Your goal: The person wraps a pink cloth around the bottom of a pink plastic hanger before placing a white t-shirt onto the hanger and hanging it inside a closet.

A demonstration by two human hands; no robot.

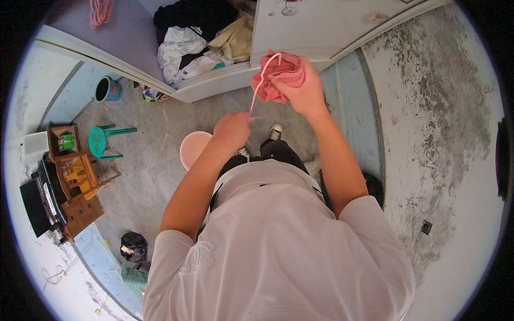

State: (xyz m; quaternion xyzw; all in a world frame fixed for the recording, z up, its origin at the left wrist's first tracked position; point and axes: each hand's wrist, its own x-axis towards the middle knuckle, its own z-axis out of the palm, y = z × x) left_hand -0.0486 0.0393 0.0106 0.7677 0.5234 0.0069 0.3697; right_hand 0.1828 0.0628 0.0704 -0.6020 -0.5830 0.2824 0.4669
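My left hand (233, 130) is closed around one end of a thin pink clothes hanger (258, 84), held up in front of my body. From that fist the hanger's pale arm rises and curves over toward a bunched pink cloth (277, 88). My right hand (308, 92) grips the cloth from its right side, thumb on top. The cloth lies against the upper part of the hanger; whether it wraps fully around it I cannot tell. A short blurred piece of the hanger sticks out to the right of my left hand.
Ahead stands an open white cabinet (211, 85) with piled clothes (182, 45) inside. Pink hangers (100, 13) hang at its upper left. A pink basin (195, 148) sits on the floor by my feet. Leftward are a green stool (98, 141), a bucket (109, 89) and a wooden chair (80, 174).
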